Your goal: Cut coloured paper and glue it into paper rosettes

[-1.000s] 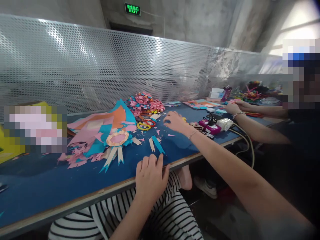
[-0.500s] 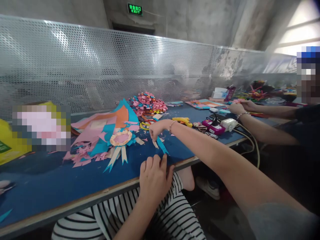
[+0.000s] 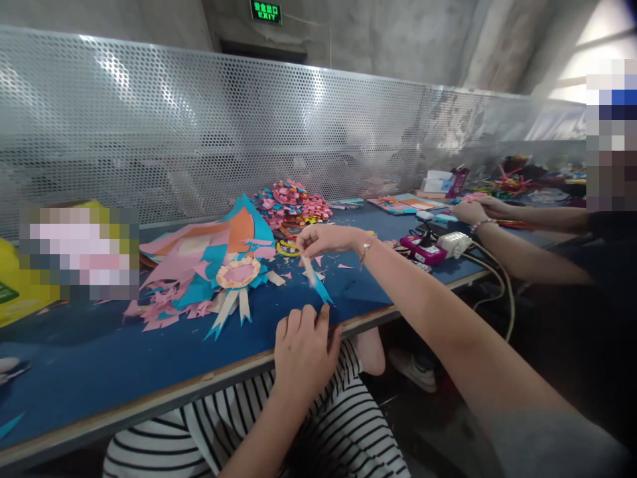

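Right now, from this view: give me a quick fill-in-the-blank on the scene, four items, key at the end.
1. The cream paper strip is held by the camera wearer's ____.
2. The left hand rests on the near ____ of the table.
3. The centre of the rosette is ____ in colour.
4. In Latin letters, the green sign on the far wall reads ____.

Missing words: right hand; edge; pink; EXIT.

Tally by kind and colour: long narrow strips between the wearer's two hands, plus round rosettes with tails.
Long narrow cream strip, held by the right hand: 1
Long narrow blue strip: 1
Round cream, pink and blue rosette with tails: 1
Total: 3
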`<state>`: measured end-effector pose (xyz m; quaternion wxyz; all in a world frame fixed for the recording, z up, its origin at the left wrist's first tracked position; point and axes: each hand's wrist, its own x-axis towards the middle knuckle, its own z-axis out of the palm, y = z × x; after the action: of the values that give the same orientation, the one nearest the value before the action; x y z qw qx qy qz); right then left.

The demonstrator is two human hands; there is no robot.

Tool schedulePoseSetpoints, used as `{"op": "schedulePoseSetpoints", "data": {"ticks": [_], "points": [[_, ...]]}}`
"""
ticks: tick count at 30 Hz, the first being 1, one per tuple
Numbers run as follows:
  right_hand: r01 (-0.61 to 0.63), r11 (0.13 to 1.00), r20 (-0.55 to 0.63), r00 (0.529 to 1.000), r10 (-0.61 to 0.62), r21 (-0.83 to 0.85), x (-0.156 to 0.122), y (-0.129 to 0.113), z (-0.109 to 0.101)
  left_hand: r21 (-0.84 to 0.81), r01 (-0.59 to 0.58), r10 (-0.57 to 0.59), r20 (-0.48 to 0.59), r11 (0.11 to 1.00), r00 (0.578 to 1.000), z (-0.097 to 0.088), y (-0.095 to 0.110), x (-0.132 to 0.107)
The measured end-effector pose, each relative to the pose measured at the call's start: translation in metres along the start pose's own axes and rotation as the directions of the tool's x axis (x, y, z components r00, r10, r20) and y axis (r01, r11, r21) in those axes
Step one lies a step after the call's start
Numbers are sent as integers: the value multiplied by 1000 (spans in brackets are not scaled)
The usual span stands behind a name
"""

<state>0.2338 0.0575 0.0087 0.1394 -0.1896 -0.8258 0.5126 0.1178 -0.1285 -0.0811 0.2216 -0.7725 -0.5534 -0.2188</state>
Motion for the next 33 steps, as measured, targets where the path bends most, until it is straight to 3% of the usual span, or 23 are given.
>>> {"op": "schedulePoseSetpoints", "data": {"ticks": [2,6,15,19,26,33], "points": [[-18,993,-61,998,25,114,-11,7,-2,3,2,-2,1,1000,1000,1,0,0],[-46,986,-154,986,71,160,-24,27,0,0,-2,2,-24,1000,1000,2,0,0],[-54,983,-104,992,73,175,-26,40,11,2,-3,3,-26,1000,1000,2,-1,1],[-58,991,-100,993,70,125,-25,40,13,11,1,-1,-19,1000,1000,2,-1,1],[-6,993,-138,990,-11,-120,-27,36,14,17,-2,2,-16,1000,1000,1,0,1],[-12,988,-151,989,-12,-153,-27,34,15,13,-5,5,-12,1000,1000,1,-1,1]]}}
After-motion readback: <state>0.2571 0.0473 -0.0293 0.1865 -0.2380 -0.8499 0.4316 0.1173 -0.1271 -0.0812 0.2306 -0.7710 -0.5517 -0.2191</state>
